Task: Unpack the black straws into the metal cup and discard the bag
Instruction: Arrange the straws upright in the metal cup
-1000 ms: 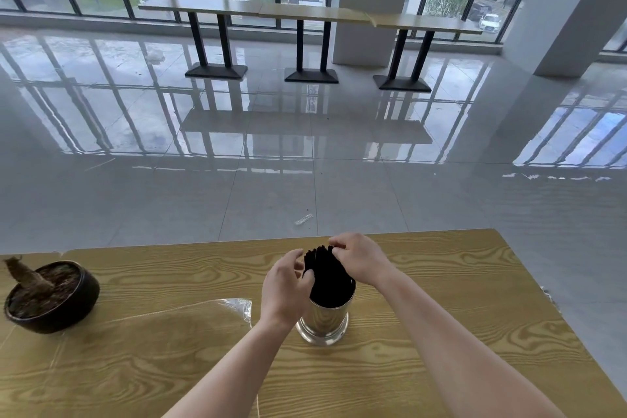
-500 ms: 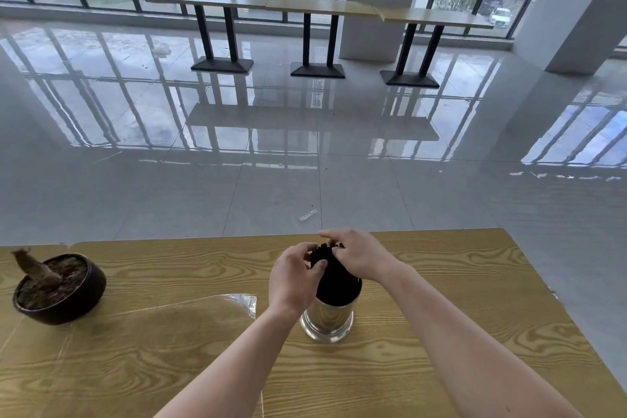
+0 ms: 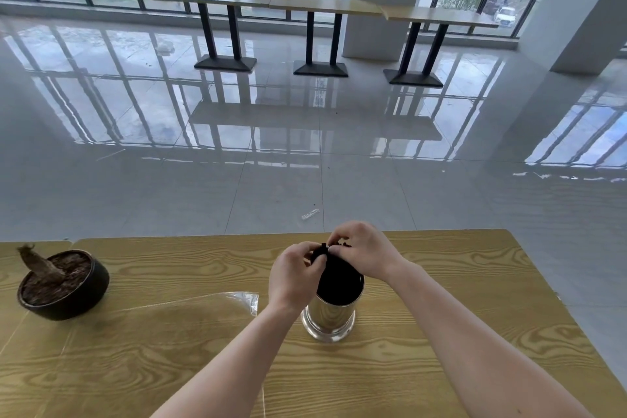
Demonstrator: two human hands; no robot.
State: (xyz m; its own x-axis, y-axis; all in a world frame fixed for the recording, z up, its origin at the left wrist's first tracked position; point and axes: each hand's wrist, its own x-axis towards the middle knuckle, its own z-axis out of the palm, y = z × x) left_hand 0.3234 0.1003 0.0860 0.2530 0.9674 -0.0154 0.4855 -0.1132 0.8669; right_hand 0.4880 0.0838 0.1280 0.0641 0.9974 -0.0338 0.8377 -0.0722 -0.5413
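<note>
From the head camera, both bare hands meet over the top of a bundle of thin black plastic straws (image 3: pixel 339 282) that stands upright in a shiny cylindrical metal cup (image 3: pixel 328 321) on a wooden table with yellow grain (image 3: pixel 441 332). The left hand (image 3: pixel 294 276) curls in from the left, its fingertips pressed together on the straw tips. The right hand (image 3: pixel 364 253) arches over from the far right side, its fingertips (image 3: pixel 334 249) likewise pinching the straw ends, just touching the left hand's fingers. Below the two grips the straws flare into a dark mass that fills the cup's mouth; the cup's flared base rests on the table directly under the hands.

To the left of the left forearm, a flat clear plastic bag (image 3: pixel 190 316) lies on the table, its crinkled end near the left wrist, apart from the cup. Well to the left of the grips, near the table's left edge, sits a round dark bowl-shaped pot (image 3: pixel 79 299) filled with brown soil and a short cut stump.
</note>
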